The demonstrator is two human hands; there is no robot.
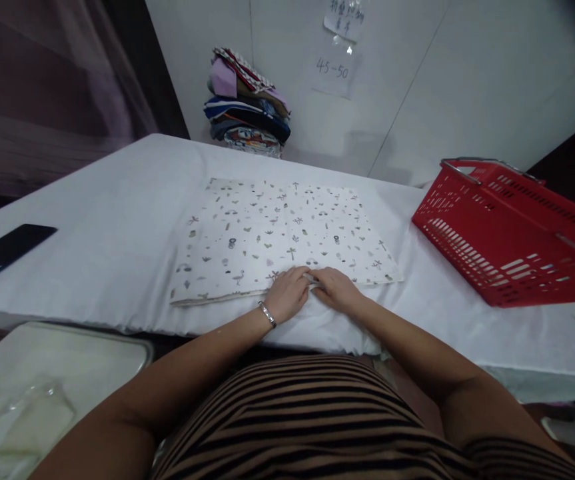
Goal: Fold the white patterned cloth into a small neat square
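Observation:
A white cloth (pixel 277 233) printed with small palm trees, rainbows and plants lies folded in a flat rectangle on the white-covered table (pixel 112 207). At the middle of its near edge, my left hand (pixel 287 293), with a silver bracelet at the wrist, has its fingers curled over the edge. My right hand (pixel 336 288) holds the same edge just to the right, the thumb below and the fingers on top. The fingertips of both hands nearly meet. The layers show along the near left edge.
A red plastic basket (pixel 507 233) with metal handles stands at the table's right. A black phone (pixel 10 252) lies at the left. Several folded fabrics (pixel 247 107) are stacked beyond the far edge, against the wall. A white stool (pixel 67 373) stands at the lower left.

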